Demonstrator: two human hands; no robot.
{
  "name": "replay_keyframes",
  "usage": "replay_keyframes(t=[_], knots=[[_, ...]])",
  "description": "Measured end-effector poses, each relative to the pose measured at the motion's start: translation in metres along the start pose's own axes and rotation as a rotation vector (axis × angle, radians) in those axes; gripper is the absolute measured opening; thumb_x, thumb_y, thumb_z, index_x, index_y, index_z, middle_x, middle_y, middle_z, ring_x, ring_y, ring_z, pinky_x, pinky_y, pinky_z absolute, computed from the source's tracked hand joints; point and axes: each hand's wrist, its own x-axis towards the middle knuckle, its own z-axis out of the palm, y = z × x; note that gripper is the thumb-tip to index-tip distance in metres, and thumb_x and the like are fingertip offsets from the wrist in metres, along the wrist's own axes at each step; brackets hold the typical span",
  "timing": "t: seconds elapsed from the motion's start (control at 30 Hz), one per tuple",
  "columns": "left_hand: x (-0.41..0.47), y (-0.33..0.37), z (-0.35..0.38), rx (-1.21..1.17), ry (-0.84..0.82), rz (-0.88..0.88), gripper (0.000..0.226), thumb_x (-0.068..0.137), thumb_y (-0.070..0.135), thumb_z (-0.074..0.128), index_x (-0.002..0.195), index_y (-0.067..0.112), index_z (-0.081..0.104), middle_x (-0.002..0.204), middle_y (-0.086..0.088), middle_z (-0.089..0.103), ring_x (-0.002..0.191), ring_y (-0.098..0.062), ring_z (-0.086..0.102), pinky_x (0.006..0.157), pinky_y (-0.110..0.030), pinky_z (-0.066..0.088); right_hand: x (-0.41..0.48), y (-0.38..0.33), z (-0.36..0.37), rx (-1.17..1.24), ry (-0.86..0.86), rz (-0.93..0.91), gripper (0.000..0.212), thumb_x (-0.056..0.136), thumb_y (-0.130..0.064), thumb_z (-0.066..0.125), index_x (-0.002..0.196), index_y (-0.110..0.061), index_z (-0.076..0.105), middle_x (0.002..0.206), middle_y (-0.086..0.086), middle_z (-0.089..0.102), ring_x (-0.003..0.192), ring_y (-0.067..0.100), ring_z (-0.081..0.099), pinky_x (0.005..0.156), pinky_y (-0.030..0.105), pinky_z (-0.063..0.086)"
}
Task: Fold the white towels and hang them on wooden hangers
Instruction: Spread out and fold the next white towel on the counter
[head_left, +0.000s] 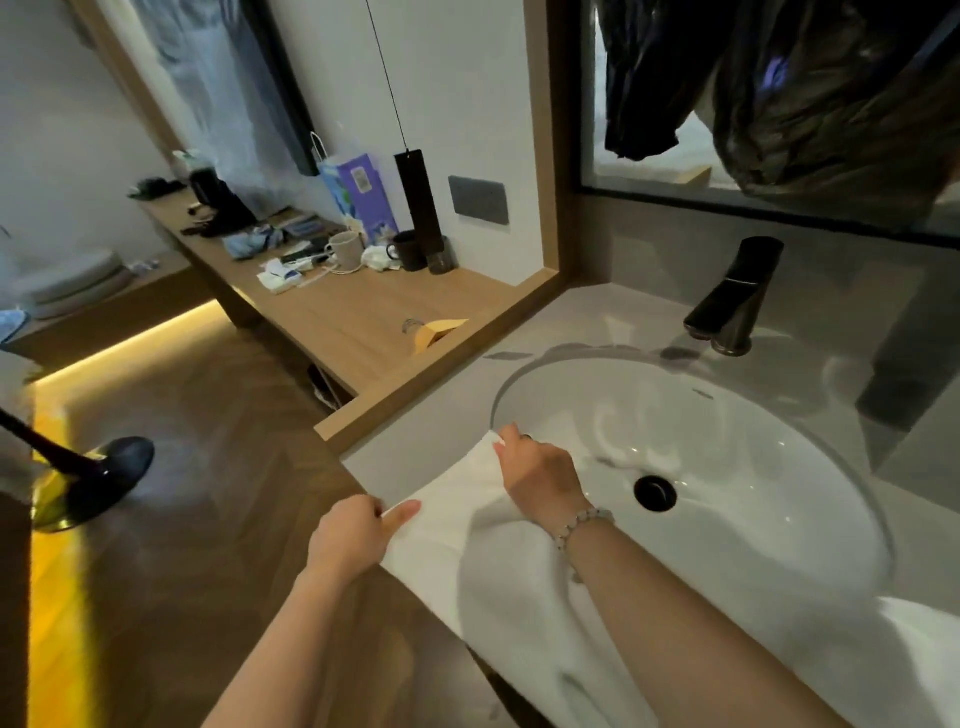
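We see the white towel (519, 571) draped over the sink's (727, 415) near rim, our left hand (353, 540) pinching its near corner and our right hand (540, 473) (beaded bracelet at the wrist) gripping its far corner, while a wooden hanger (436, 332) lies on the counter (337, 322) well apart.

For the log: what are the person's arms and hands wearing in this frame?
Both forearms are bare, with no sleeves in view and no gloves. The right hand has a bracelet of pale, rounded beads around its wrist. The left hand shows no watch, ring or band. No markings are visible on either arm.
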Motion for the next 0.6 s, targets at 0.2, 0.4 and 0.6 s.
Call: replay_keyframes(t=[0.2, 0.4, 0.6], knots=[[0.039, -0.017, -0.018, 0.006, 0.170, -0.059, 0.044, 0.086, 0.061, 0.049, 0.076, 0.018, 0.058, 0.070, 0.005, 0.061, 0.061, -0.009, 0.058, 0.054, -0.019, 0.044, 0.039, -0.035, 0.027, -0.016, 0.082, 0.016, 0.020, 0.077, -0.018, 0.074, 0.067, -0.013, 0.058, 0.048, 0.001, 0.056, 0.032, 0.020, 0.054, 0.029, 0.017, 0.031], [0.057, -0.016, -0.016, 0.036, 0.394, 0.026, 0.040, 0.090, 0.057, 0.045, 0.085, 0.018, 0.052, 0.075, 0.005, 0.058, 0.066, -0.012, 0.056, 0.063, -0.027, 0.049, 0.070, -0.041, 0.037, -0.083, -0.070, 0.063, 0.022, 0.103, -0.024, 0.036, 0.109, -0.011, 0.052, 0.106, 0.008, 0.060, 0.086, 0.024, 0.067, 0.059, 0.026, 0.039], [0.073, -0.019, -0.012, 0.157, 0.381, 0.254, 0.018, 0.092, 0.034, 0.056, 0.099, 0.018, 0.053, 0.091, 0.004, 0.056, 0.068, -0.007, 0.048, 0.058, -0.018, 0.037, 0.089, -0.036, 0.045, -0.122, -0.074, 0.001, 0.025, 0.104, -0.020, 0.030, 0.120, -0.010, 0.046, 0.114, 0.008, 0.057, 0.093, 0.020, 0.065, 0.062, 0.021, 0.036]])
